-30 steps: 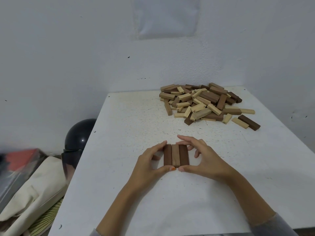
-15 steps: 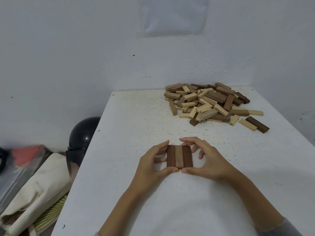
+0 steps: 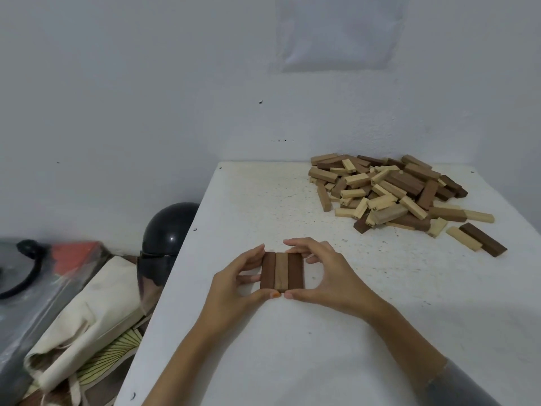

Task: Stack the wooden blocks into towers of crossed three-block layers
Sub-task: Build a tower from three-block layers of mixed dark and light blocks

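Wooden three-block layer [image 3: 282,272] lies flat on the white table [image 3: 292,361]: dark, lighter brown, dark, long sides touching, ends pointing away from the person. Both hands clamp it. The left hand [image 3: 234,284] curls round its left side, thumb tip at the near end, index fingertip at the far left corner. The right hand [image 3: 328,276] mirrors that on the right side, thumb at the near end, index over the far end. Thumb tips nearly meet just in front of the middle piece (orange nail on the left thumb). Remaining fingers are curled beside the outer pieces; how hard they press, cannot tell. Loose pile of blocks [image 3: 389,191], pale and dark mixed, sits well beyond the grip and off to its right, near the table's far corner. A stray pale block [image 3: 464,238] and a stray dark block [image 3: 483,239] lie side by side at the pile's near-right edge, well apart from the grip. Off the table, left of the grip: black helmet [image 3: 168,230] against the table edge, cream cloth bag [image 3: 87,303] nearer the person. Grey sleeve [image 3: 465,388] on the right forearm.
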Demonstrator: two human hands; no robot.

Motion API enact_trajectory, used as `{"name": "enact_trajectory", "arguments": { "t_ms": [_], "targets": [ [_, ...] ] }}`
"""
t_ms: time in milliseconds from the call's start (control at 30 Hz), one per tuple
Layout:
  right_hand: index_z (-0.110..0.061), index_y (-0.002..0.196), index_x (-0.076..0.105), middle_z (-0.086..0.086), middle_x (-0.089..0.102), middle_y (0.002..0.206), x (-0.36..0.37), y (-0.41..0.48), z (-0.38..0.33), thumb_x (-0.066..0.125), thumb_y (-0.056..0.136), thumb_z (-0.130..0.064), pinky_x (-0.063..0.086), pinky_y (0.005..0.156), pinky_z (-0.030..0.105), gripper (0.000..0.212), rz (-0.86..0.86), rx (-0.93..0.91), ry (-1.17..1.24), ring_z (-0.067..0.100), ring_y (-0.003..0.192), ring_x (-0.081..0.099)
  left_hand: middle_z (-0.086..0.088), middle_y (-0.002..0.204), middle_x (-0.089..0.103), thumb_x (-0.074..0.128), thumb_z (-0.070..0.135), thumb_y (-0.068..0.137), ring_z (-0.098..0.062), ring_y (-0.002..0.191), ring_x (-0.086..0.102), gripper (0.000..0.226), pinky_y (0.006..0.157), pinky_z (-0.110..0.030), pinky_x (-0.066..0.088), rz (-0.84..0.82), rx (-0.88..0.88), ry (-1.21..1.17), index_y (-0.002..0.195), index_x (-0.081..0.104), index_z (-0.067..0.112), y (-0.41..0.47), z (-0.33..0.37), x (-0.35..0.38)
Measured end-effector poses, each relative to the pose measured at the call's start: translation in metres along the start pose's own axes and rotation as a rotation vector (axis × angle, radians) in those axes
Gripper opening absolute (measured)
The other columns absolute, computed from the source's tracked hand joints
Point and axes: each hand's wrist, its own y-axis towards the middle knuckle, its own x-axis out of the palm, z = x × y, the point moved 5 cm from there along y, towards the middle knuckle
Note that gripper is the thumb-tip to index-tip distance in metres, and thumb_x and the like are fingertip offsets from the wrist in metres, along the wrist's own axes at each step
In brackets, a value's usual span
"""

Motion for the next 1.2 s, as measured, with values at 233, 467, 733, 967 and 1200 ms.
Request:
{"name": "enact_trajectory", "arguments": {
  "t_ms": [233,467,733,967,1200],
  "targets": [
    [-0.04,0.13,0.048,-0.013,0.055,0.12,0.03,0.046,-0.014,0.087,0.067,-0.032,0.03,0.087,0.0,0.074,-0.065,-0.033,0.029,-0.003,0.114,0.041,0.009,0.125,0.062,0.086,0.013,0.063,-0.001,0.116,0.058,0.077,0.091,-0.019,0.051,0.029,-0.033,0.023,0.132,0.053,0.024,0.017,-0.016,-0.044],
    [-0.038,0.13,0.047,-0.008,0.053,0.122,0.047,0.083,-0.021,0.086,0.068,-0.031,0.031,0.084,0.001,0.074,-0.093,-0.038,0.03,-0.004,0.112,0.039,0.003,0.124,0.063,0.086,0.01,0.064,-0.009,0.116,0.06,0.076,0.094,-0.028,0.053,0.051,-0.054,0.028,0.133,0.054,0.018,0.038,-0.03,-0.073],
    [-0.04,0.13,0.047,-0.017,0.052,0.122,0.045,0.1,-0.015,0.086,0.067,-0.032,0.035,0.083,0.009,0.075,-0.051,-0.023,0.037,-0.003,0.117,0.039,-0.001,0.117,0.065,0.086,0.015,0.061,-0.014,0.113,0.061,0.074,0.089,-0.021,0.053,0.083,-0.054,-0.005,0.129,0.057,0.019,0.056,-0.033,-0.076],
    [-0.038,0.136,0.043,-0.016,0.055,0.126,0.047,0.098,-0.012,0.085,0.068,-0.03,0.029,0.083,-0.001,0.08,-0.029,-0.021,0.058,-0.004,0.118,0.038,0.004,0.119,0.065,0.085,0.01,0.066,-0.01,0.109,0.063,0.069,0.093,-0.022,0.052,0.105,-0.049,0.009,0.129,0.058,0.015,0.055,-0.037,-0.074],
    [-0.041,0.135,0.043,-0.017,0.054,0.126,0.049,0.1,-0.01,0.085,0.068,-0.032,0.033,0.082,0.007,0.079,-0.025,-0.001,0.059,-0.006,0.117,0.036,0.003,0.12,0.065,0.085,0.01,0.067,-0.009,0.112,0.062,0.07,0.093,-0.021,0.052,0.079,-0.055,0.001,0.13,0.057,0.017,0.058,-0.037,-0.076]
  ]
}}
